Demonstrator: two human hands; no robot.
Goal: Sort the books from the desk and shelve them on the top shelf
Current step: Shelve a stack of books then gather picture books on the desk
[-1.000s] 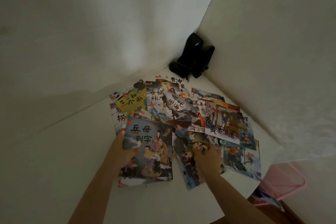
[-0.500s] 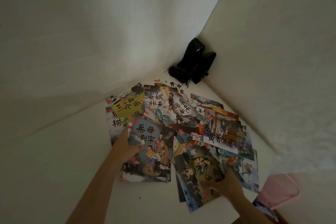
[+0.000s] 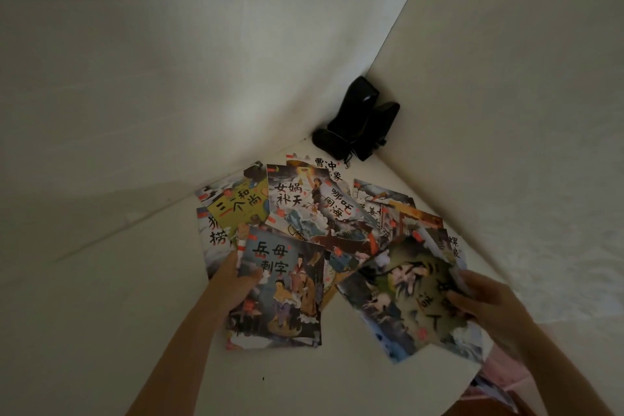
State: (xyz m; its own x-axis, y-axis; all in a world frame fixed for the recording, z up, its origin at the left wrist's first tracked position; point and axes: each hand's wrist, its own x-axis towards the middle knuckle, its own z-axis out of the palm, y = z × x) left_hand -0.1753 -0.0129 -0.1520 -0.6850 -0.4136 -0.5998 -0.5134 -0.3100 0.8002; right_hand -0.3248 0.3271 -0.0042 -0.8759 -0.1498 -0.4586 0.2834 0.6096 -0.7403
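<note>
- Head view: thin picture books (image 3: pixel 314 213) lie fanned in an overlapping heap on the white surface (image 3: pixel 101 314), pushed toward the corner where two walls meet.
- The left hand (image 3: pixel 236 284) grips the left edge of a blue-grey book (image 3: pixel 283 290), thumb curled over the cover, fingers hidden beneath. This book sits at the near edge of the heap, its long axis running roughly away from the person, title end toward the corner.
- The right hand (image 3: pixel 483 304) pinches the right edge of a dark green book (image 3: pixel 415 294), thumb on the cover, fingers curled behind. That book is tilted, apparently lifted off the heap (it is blurred, so I cannot be sure), with its long axis running diagonally and its lettering turned sideways toward the right.
- A black object (image 3: pixel 358 121) stands in the corner behind the heap, well apart from both hands.
- Something pink (image 3: pixel 499 368) shows at the lower right, off the surface's edge.
- Judging from this, the step in hand is gathering loose books into one stack; none is shelved yet, so the task looks early.
- To do it well: turn the green book until its long axis and title match the blue-grey one, lay it squarely on top, and hold the stack by its edge so the slick covers do not slide apart.
</note>
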